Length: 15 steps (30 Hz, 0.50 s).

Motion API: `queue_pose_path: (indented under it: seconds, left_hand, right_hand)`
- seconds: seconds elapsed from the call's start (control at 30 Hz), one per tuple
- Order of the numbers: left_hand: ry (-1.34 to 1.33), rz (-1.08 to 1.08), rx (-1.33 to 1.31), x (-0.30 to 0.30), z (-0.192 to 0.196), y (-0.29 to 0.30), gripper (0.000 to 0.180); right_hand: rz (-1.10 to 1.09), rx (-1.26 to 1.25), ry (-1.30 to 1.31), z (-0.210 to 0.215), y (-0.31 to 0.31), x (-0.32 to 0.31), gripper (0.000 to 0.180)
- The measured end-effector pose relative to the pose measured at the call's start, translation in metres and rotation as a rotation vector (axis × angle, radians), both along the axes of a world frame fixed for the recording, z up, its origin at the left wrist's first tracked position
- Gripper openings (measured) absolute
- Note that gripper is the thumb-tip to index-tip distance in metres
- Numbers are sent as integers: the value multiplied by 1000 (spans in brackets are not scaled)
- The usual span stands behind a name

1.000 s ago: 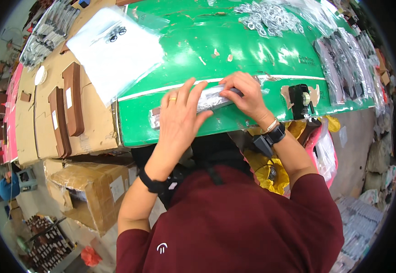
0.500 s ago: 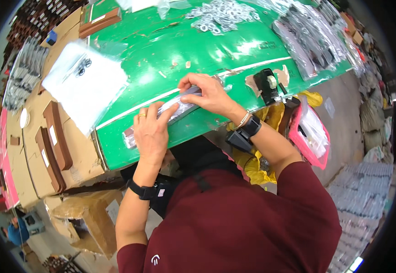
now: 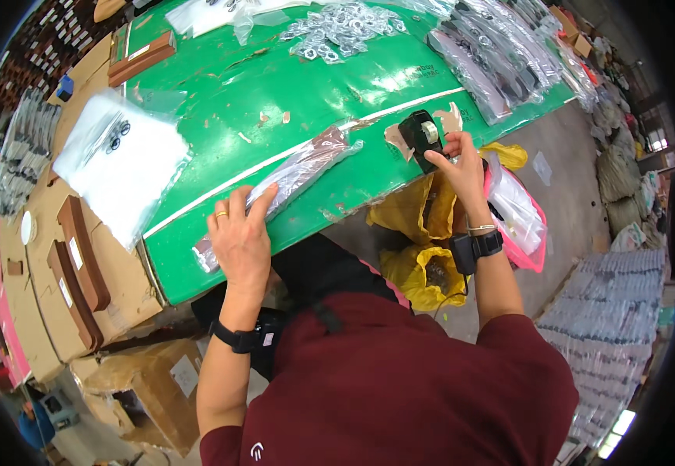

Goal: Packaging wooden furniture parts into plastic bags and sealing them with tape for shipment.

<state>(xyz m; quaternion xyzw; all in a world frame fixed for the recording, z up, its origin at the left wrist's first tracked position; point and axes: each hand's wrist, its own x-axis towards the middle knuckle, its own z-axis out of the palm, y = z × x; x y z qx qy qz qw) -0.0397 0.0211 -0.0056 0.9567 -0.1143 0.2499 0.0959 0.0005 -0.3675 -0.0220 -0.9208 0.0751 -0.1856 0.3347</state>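
Note:
A long brown bar in clear plastic wrapping (image 3: 306, 167) lies slantwise along the near edge of the green table. My left hand (image 3: 240, 237) is closed over its left part, with thumb and fingers pressing the plastic. My right hand (image 3: 461, 167) is at the front end of a black tape dispenser (image 3: 417, 138) with a roll of tape in it. Thumb and forefinger are apart there, close to the dispenser; whether they touch the tape end cannot be made out.
A stack of clear plastic bags (image 3: 120, 167) lies left, beside two brown bars (image 3: 85, 252) on cardboard. Small bagged rings (image 3: 341, 31) are heaped at the back, wrapped parts (image 3: 500, 62) at back right. Yellow sacks (image 3: 423, 272) and a pink basket (image 3: 539, 252) stand below the table edge.
My right hand has left the wrapped bar and moved right to the tape dispenser. My left hand stays on the bar. The view has shifted slightly.

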Motion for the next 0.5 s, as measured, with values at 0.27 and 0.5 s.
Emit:
queue_pose_path:
  seconds: [0.27, 0.5]
  left_hand:
    - [-3, 2, -7, 0, 0, -5, 45]
    - [10, 28, -1, 3, -1, -4, 43]
  right_hand:
    - [32, 445, -30, -26, -18, 20, 42]
    - [40, 459, 47, 14, -11, -28, 30]
